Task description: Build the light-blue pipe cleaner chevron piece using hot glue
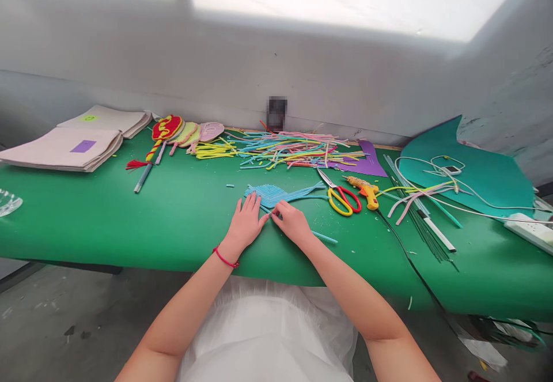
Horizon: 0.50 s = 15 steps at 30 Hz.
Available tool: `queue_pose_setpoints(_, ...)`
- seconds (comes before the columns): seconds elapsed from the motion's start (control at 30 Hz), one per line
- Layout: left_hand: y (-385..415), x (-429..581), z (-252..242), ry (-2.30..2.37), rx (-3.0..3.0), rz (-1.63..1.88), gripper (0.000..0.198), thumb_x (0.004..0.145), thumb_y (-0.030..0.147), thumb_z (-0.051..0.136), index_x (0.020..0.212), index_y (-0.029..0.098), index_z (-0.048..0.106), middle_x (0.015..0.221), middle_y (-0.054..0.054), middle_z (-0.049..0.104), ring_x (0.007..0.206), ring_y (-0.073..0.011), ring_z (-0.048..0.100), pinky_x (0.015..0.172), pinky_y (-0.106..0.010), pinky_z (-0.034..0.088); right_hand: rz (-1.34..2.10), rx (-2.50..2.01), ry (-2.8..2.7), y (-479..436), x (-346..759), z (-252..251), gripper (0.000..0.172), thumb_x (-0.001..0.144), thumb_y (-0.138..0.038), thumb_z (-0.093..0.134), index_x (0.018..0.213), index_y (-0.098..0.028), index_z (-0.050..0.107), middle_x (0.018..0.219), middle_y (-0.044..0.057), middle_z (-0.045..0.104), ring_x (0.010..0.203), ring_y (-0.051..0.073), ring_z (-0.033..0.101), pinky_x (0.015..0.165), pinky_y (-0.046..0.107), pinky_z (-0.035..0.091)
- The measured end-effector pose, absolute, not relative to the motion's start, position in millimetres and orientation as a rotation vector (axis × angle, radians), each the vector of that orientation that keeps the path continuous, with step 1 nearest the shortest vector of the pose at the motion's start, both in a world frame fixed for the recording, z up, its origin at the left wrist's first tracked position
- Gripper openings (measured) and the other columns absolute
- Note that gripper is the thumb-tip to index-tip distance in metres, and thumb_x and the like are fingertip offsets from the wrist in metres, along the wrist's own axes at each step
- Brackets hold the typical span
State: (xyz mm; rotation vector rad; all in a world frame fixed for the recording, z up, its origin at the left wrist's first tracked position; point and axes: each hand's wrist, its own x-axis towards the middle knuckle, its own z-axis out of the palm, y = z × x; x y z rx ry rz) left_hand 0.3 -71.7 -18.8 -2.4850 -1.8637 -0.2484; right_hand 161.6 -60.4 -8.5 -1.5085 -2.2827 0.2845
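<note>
A flat, leaf-shaped piece made of light blue pipe cleaners (270, 193) lies on the green table, its loose ends spreading to the right. My left hand (246, 220) rests flat at its lower left edge, fingers stretched out and thumb pointing right. Just beside it, my right hand (292, 220) pinches a blue pipe cleaner along the lower edge of the piece; the fingertips hide the exact hold. A blue pipe cleaner length (325, 237) shows past the right wrist. Scissors (341, 196) with red and yellow handles lie to the right.
Behind the piece is a heap of coloured pipe cleaners (294, 148). A yellow glue gun (365, 191) with a black cord lies right, near thin wires (427, 235) and a power strip (529, 229). Finished fan shapes (166, 128) and cloth-like stacks (64, 147) are at left.
</note>
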Motion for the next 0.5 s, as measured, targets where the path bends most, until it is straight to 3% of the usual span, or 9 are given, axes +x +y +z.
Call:
queue_pose_setpoints(0.13,-72.0,0.7,-19.1,-1.841,-2.487,-0.265,0.063,0.097,0.047,0.023,0.146,0.009,0.034,0.154,-0.014,0.027,0.142,-0.0269,0.026,0.116,-0.048,0.021,0.280,-1.522,-2.286,-60.0,161.6,-10.1,0.009,0.088,-0.021,0.053,0.081,-0.019,0.059,0.087,0.001,0.060,0.064,0.010,0.051,0.055,0.022,0.029)
queue_pose_setpoints(0.5,-72.1,1.3,-18.2,-1.853,-2.485,-0.228,0.065,0.098,0.048,0.018,0.145,0.006,0.034,0.153,-0.015,0.027,0.142,-0.0256,0.027,0.116,-0.048,0.020,0.252,-1.544,-2.299,-60.1,160.6,-8.8,0.010,0.089,-0.021,0.051,0.083,-0.020,0.059,0.089,0.001,0.061,0.066,0.010,0.052,0.054,0.023,0.028)
